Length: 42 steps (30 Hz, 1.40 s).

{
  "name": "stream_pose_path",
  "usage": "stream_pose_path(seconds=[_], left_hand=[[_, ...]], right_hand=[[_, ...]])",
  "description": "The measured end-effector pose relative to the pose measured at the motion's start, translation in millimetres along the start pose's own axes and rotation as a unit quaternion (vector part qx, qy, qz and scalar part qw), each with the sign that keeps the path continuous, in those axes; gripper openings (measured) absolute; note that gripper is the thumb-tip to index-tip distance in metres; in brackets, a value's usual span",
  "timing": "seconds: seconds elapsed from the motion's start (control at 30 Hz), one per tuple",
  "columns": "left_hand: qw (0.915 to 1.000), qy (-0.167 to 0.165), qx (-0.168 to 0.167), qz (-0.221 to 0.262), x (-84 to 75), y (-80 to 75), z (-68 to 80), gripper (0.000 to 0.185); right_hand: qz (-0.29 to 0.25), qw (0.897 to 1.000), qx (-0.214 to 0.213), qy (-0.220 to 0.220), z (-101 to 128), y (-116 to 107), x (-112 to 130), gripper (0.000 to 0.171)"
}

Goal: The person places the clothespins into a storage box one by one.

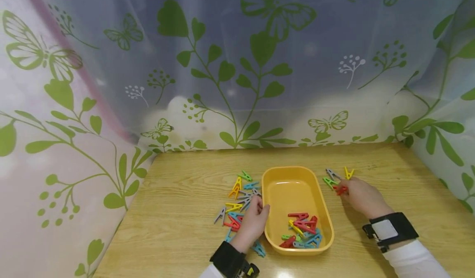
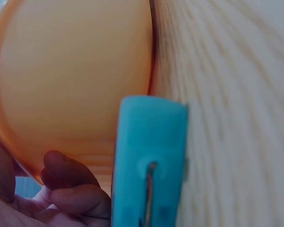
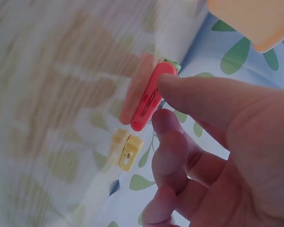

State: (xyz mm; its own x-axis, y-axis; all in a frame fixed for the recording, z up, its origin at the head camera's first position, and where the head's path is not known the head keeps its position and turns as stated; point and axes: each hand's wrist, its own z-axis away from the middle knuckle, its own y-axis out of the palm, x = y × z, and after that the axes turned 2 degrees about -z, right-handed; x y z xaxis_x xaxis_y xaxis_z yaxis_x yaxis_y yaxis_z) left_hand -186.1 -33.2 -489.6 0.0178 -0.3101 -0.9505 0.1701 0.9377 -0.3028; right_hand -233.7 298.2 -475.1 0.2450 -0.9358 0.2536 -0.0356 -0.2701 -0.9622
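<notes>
A yellow tray sits mid-table with several red, blue, green and yellow clothespins at its near end. My left hand rests on the loose pile of clothespins by the tray's left wall. In the left wrist view its fingers are curled beside the tray, and a blue clothespin lies close by. What the fingers hold is hidden. To the right of the tray, my right hand pinches a red clothespin between thumb and finger.
A green, a grey and a yellow clothespin lie just beyond the right hand. A leaf-printed curtain closes off the back and both sides of the wooden table.
</notes>
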Motion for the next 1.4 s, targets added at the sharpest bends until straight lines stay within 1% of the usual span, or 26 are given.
stream_pose_path(seconds=[0.2,0.33,0.43,0.57,0.73,0.83,0.93,1.0,1.2,1.4], left_hand=[[1.0,-0.003,0.002,0.001,0.3,0.3,-0.4,0.017],[1.0,-0.007,0.001,0.0,0.4,0.1,-0.4,0.016],[1.0,-0.005,-0.001,0.004,0.3,0.3,0.0,0.017],[1.0,-0.001,0.0,0.009,-0.8,0.3,1.1,0.018],[0.9999,0.003,0.005,0.011,-1.3,0.2,1.5,0.019],[1.0,0.004,0.004,0.008,-1.9,0.2,1.2,0.018],[1.0,0.0,0.001,0.006,-3.1,0.0,1.0,0.018],[1.0,-0.002,0.001,0.008,-3.8,-0.3,1.1,0.018],[0.9999,0.001,0.007,0.014,-3.2,-0.5,1.0,0.019],[0.9999,0.004,0.01,0.012,-3.8,-1.5,2.0,0.02]], right_hand=[[-0.004,1.0,0.015,0.002,1,0,0,0.01],[-0.003,1.0,0.014,-0.003,2,0,1,0.012],[-0.006,1.0,0.002,-0.006,2,-1,2,0.011],[-0.01,1.0,-0.029,-0.004,4,-6,6,0.006],[-0.014,0.998,-0.068,0.001,7,-16,18,0.006],[-0.011,0.995,-0.101,-0.014,11,-26,30,0.008],[0.0,0.989,-0.137,-0.046,15,-35,48,0.01],[0.002,0.987,-0.149,-0.064,19,-41,62,0.011],[-0.005,0.986,-0.138,-0.095,28,-45,97,0.012],[0.002,0.985,-0.109,-0.135,37,-40,120,0.014]])
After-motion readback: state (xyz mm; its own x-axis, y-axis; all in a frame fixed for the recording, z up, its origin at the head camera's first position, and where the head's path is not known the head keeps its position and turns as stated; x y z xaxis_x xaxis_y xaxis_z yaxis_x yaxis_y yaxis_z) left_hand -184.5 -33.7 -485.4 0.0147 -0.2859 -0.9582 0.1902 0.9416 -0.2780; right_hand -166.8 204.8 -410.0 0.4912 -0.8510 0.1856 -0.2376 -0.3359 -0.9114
